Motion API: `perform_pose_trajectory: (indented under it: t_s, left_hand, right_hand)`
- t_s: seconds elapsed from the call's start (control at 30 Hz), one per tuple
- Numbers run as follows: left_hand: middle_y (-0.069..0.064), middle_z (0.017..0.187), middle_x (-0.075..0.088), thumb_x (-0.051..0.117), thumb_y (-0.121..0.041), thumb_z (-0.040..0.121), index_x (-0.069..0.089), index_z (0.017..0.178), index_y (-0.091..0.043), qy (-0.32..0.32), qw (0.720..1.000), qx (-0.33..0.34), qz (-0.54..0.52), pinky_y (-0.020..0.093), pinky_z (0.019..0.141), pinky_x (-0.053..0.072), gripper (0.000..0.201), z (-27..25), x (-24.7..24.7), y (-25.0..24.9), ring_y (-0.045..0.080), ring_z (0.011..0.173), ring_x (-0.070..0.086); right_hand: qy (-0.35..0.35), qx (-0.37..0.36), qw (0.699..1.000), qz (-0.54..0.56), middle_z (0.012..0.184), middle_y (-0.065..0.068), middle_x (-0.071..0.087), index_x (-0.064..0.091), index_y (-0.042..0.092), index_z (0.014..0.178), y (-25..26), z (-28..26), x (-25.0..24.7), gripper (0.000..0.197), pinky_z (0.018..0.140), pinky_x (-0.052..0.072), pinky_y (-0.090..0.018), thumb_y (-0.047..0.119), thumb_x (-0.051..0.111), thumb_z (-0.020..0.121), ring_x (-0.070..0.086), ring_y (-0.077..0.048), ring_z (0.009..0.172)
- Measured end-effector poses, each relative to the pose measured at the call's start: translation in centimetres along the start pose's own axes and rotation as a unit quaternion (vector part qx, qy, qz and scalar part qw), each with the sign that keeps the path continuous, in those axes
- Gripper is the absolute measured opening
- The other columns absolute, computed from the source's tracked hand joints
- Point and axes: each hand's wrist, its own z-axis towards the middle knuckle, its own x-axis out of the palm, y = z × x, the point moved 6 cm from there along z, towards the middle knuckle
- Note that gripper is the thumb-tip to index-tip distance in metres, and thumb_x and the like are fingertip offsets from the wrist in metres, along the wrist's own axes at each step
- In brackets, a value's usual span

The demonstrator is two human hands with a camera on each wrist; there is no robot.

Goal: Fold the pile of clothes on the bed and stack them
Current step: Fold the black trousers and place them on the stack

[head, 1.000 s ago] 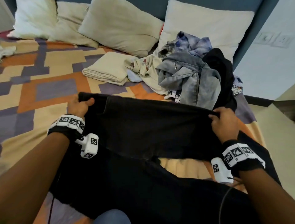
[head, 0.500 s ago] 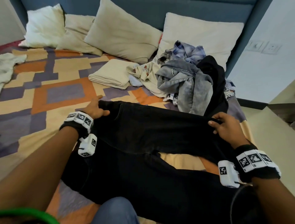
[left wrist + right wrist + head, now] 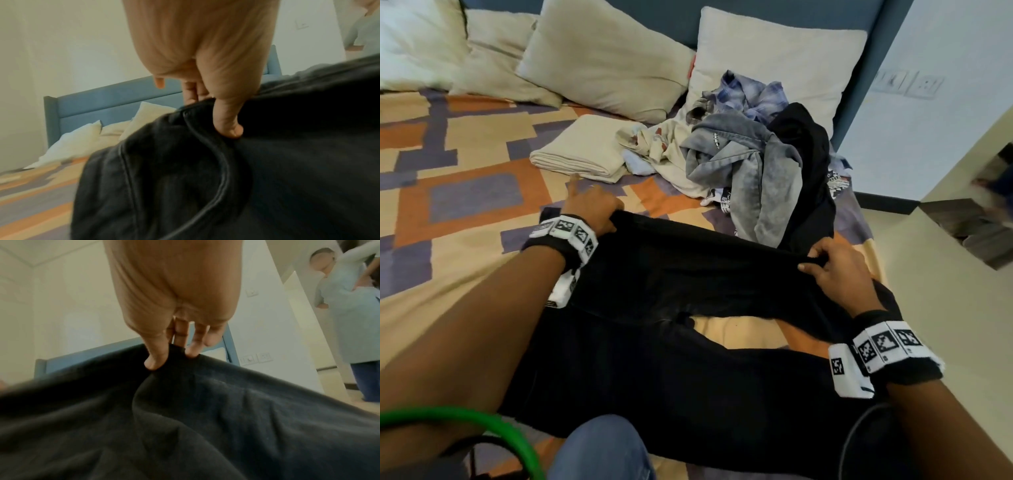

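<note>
1. Gripping the far edge of the black trousers (image 3: 688,274), my left hand (image 3: 589,209) has its thumb pressed into the dark cloth and its other fingers tucked behind the fold, while one finger points clear toward the bedspread.

2. My right hand (image 3: 839,270) pinches the same edge further along, thumb (image 3: 156,360) on the near side of the fabric and fingertips on the far side (the right wrist view shows this plainly).

3. Between my two hands the edge of the trousers is pulled into a taut ridge, lifted a little off the bed (image 3: 448,171); the rest of the garment spreads toward me, with a gap between the two legs where the bedspread shows through.

4. Beyond the trousers lies the unfolded pile of clothes (image 3: 750,154): a grey garment on top, a black one draped at its right, a blue checked one behind, a cream one at its left. The pile leans against a pillow (image 3: 774,61) at the blue headboard.

5. Just left of that pile sits a folded cream cloth (image 3: 578,150), flat on the patterned bedspread and apart from the trousers.

6. More pillows line the head of the bed, and a green cable (image 3: 482,428) curves across the near left corner of the head view.
</note>
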Motion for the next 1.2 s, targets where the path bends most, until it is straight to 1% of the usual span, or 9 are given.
perform_pose_trajectory:
  t_s: [0.13,0.3,0.47,0.6,0.77,0.87,0.97,1.1,1.2]
  left_hand:
    - [0.019,0.091,0.056,0.078,-0.011,0.076,0.071,0.100,-0.009,-0.121,0.983,0.047,-0.128,0.050,0.078,0.047,0.025,-4.0,-1.4,3.8,0.041,0.089,0.057]
    - [0.020,0.082,0.051,0.075,0.006,0.075,0.076,0.098,-0.006,-0.233,0.935,0.122,-0.238,0.047,0.067,0.047,0.026,-10.1,-5.3,3.3,0.040,0.077,0.055]
    - [0.016,0.082,0.050,0.075,0.007,0.074,0.077,0.097,-0.007,-0.275,0.914,0.165,-0.249,0.036,0.069,0.041,0.027,-15.0,-7.7,2.3,0.031,0.078,0.051]
    - [0.013,0.083,0.051,0.080,0.006,0.068,0.076,0.100,-0.012,-0.225,0.936,0.180,-0.203,0.040,0.065,0.045,0.037,-17.0,-7.7,3.0,0.032,0.077,0.052]
    - [0.016,0.076,0.058,0.078,0.014,0.051,0.072,0.096,-0.009,-0.175,0.969,0.152,-0.083,0.040,0.054,0.048,0.051,-18.9,-4.4,3.3,0.038,0.065,0.059]
    - [0.008,0.083,0.061,0.077,0.009,0.051,0.070,0.095,-0.020,-0.163,0.974,0.087,-0.130,0.045,0.066,0.045,0.053,-20.5,-1.1,3.8,0.037,0.079,0.058]
    - [-0.015,0.088,0.052,0.080,-0.012,0.055,0.059,0.096,-0.053,0.003,0.984,0.001,-0.178,0.046,0.084,0.041,0.063,-23.3,6.3,5.1,0.022,0.091,0.048]
    - [-0.004,0.106,0.065,0.084,-0.010,0.070,0.070,0.100,-0.035,0.030,0.900,-0.096,-0.423,0.043,0.097,0.045,0.041,-28.4,10.5,5.0,0.020,0.102,0.058]
    - [0.017,0.094,0.065,0.073,-0.008,0.084,0.067,0.099,-0.011,-0.115,0.706,-0.361,-0.598,0.051,0.091,0.050,0.017,-31.7,11.2,6.2,0.031,0.090,0.063]
  right_hand:
    - [-0.097,0.008,0.993,-0.072,0.087,-0.014,0.063,0.056,0.010,0.081,-0.3,-1.0,-2.7,0.009,0.074,0.030,-0.036,0.003,0.054,0.087,0.055,-0.036,0.094]
    - [0.039,-0.023,0.999,-0.023,0.116,-0.011,0.058,0.052,0.010,0.121,-2.1,-3.1,-1.6,0.057,0.096,0.045,-0.045,0.015,0.083,0.074,0.056,-0.032,0.111]
    - [0.138,-0.009,0.977,-0.160,0.142,-0.004,0.045,0.031,0.027,0.147,0.4,-5.1,2.4,0.081,0.109,0.025,-0.057,0.036,0.075,0.080,0.035,-0.030,0.136]
    - [0.103,0.022,0.961,-0.255,0.115,-0.008,0.064,0.061,0.023,0.117,1.0,-5.5,1.5,0.033,0.102,0.037,-0.052,0.026,0.062,0.085,0.051,-0.033,0.115]
    - [-0.130,-0.011,0.990,-0.049,0.089,-0.011,0.061,0.068,0.012,0.099,1.6,-9.3,-5.9,0.029,0.083,0.046,-0.040,-0.001,0.062,0.074,0.059,-0.039,0.093]
    - [-0.069,-0.104,0.991,-0.041,0.101,-0.012,0.066,0.064,0.011,0.107,1.0,-15.6,-4.3,0.037,0.078,0.049,-0.039,0.000,0.066,0.071,0.063,-0.035,0.094]
    - [0.059,-0.144,0.981,-0.115,0.098,-0.007,0.060,0.062,0.015,0.109,-1.5,-22.3,1.7,0.057,0.070,0.054,-0.046,0.000,0.079,0.057,0.062,-0.034,0.087]
    - [0.067,-0.164,0.968,-0.175,0.086,-0.003,0.058,0.065,0.019,0.099,-2.4,-25.1,4.8,0.048,0.054,0.049,-0.041,0.003,0.085,0.058,0.059,-0.029,0.071]
    - [0.024,-0.149,0.975,-0.162,0.081,-0.005,0.059,0.068,0.015,0.091,-1.1,-23.5,3.4,0.040,0.056,0.046,-0.040,-0.007,0.080,0.060,0.059,-0.032,0.070]
